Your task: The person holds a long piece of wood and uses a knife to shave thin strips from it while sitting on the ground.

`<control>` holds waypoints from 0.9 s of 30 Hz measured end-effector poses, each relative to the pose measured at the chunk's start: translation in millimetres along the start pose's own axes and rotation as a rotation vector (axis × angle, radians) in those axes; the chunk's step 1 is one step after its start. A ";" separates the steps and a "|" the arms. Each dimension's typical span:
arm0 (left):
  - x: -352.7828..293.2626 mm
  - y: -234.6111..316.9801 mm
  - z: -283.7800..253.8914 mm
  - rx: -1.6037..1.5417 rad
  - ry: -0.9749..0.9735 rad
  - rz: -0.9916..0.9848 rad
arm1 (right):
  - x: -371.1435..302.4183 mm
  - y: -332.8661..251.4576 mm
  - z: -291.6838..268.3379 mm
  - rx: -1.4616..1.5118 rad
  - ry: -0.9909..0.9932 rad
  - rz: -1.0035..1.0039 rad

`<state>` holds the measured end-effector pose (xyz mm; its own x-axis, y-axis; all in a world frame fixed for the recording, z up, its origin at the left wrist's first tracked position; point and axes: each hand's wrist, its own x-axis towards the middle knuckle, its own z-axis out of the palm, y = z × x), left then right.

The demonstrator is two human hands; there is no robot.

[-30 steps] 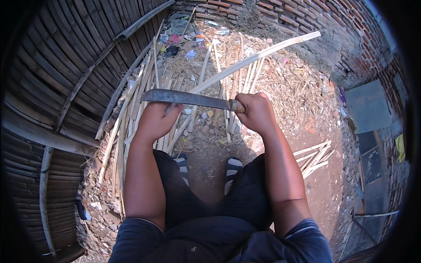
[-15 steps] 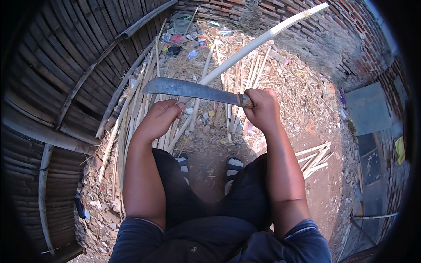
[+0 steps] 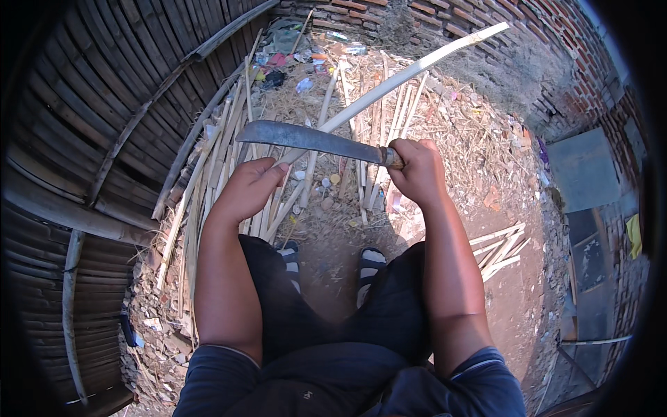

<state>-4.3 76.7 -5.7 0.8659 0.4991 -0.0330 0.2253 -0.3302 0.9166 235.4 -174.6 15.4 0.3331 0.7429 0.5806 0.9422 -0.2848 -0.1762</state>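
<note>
My right hand [image 3: 421, 169] is closed around the wooden handle of a machete [image 3: 306, 138]. Its broad dark blade points left and crosses over a long pale wooden pole [image 3: 389, 83]. Near its lower end, my left hand [image 3: 249, 186] grips the pole, thumb on top and fingers curled round it. From there the pole slants up and away to the right, bending slightly close to its far tip. The blade lies across the pole just beyond my left thumb; whether it touches the wood I cannot tell.
Long split sticks [image 3: 208, 187] lie beside a bamboo wall [image 3: 111, 90] on the left. More sticks [image 3: 379, 118] rest on shavings ahead, and a small stick pile [image 3: 499, 249] is at the right. A brick wall [image 3: 451, 21] stands at the back. Litter [image 3: 278, 62] lies far left.
The pole's far tip has dropped a little and shifted left. The machete has slid slightly to the right, its blade tip a bit higher. Both hands keep their grips.
</note>
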 end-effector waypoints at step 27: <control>-2.2 5.6 0.3 0.139 0.078 0.084 | -2.8 -3.1 -10.0 0.018 -0.043 0.029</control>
<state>-4.8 73.5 -0.6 0.8484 0.5238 0.0767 0.2183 -0.4782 0.8507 231.1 -181.8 22.3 0.3614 0.7600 0.5402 0.9324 -0.2963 -0.2069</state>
